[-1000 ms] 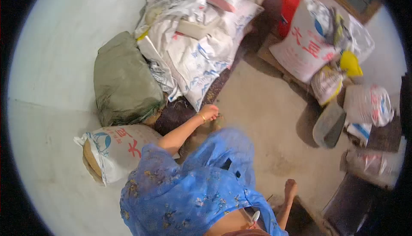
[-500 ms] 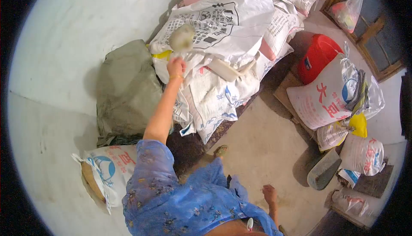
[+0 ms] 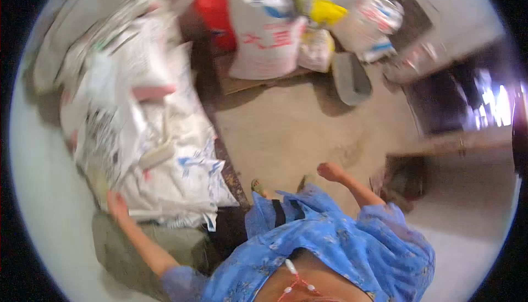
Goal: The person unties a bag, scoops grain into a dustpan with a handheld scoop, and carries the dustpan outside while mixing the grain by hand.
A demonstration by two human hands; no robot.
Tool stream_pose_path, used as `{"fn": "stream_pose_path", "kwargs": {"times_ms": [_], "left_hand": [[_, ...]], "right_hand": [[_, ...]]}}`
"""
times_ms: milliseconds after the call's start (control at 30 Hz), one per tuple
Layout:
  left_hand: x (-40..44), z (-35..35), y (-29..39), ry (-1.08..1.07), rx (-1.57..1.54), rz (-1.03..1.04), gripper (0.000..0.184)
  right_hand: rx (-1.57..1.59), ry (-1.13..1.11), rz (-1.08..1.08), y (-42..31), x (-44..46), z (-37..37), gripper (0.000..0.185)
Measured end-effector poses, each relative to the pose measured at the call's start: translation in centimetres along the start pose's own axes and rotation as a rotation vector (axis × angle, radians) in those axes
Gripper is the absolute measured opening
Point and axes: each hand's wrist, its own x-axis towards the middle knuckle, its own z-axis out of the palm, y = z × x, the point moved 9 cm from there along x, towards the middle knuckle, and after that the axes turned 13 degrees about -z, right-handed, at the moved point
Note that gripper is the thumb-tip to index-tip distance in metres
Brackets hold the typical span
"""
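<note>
My left hand [image 3: 117,204] reaches out to the left, at the near edge of the piled white woven sacks [image 3: 159,192] and just above a grey-green sack [image 3: 148,247]. Its fingers are smeared by motion, so their grip cannot be made out. A blurred pale yellowish patch [image 3: 99,184] lies just past the fingertips; whether the hand touches it is unclear. My right hand [image 3: 329,171] hangs over the floor in front of my body, fingers curled in, with nothing showing in it. On the sacks rests a pale, bar-shaped piece [image 3: 158,154].
Opposite stand a red bucket [image 3: 215,13], a white sack with red lettering [image 3: 267,49], a yellow-topped bag [image 3: 328,12] and another white sack [image 3: 374,19]. A grey scoop-like container [image 3: 352,79] rests on the concrete floor [image 3: 275,126]. A doorway [image 3: 467,101] is at the right.
My view has swung to the right, so the sacks now lie at the left. The round pale object seen beyond my left hand before is no longer distinct. My right arm is raised more into view.
</note>
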Motion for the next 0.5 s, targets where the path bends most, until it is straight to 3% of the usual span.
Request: {"fn": "stream_pose_path", "kwargs": {"times_ms": [33,67,167,200,233,300,367,433,500], "left_hand": [[-5.0,3.7,0.9,0.137,0.011,-0.06,0.037],[-6.8,4.2,1.1,0.2,-0.173,-0.056,0.033],[-12.9,11.8,2.6,-0.006,-0.081,0.225,0.035],[-16.0,16.2,1.6,-0.034,-0.07,0.218,0.035],[-21.4,22.0,2.3,0.071,0.276,0.489,0.038],[-26.9,31.3,-0.6,0.061,0.458,0.585,0.043],[-29.9,40.9,-8.0,-0.24,0.144,0.221,0.046],[-37.4,52.8,-16.8,-0.69,0.13,-0.099,0.038],[-46.0,61.7,-26.2,-1.046,-0.065,-0.67,0.038]], "right_hand": [[-0.008,-0.031,0.028,0.8,-0.4,0.5,0.021],[0.014,0.008,0.079,1.3,-1.1,0.2,0.021],[0.091,0.078,0.015,0.1,-1.8,-1.5,0.024],[0.087,0.004,0.038,-0.1,-1.8,-1.7,0.024],[0.084,-0.071,0.055,0.1,-1.8,-1.5,0.025],[0.192,-0.068,-0.019,0.8,-0.6,-1.6,0.028],[0.407,0.059,-0.121,-2.2,-0.3,-7.1,0.035],[0.641,0.203,-0.186,-3.5,-0.4,-12.7,0.042],[1.015,0.281,-0.297,-3.5,-0.8,-17.3,0.049]]}}
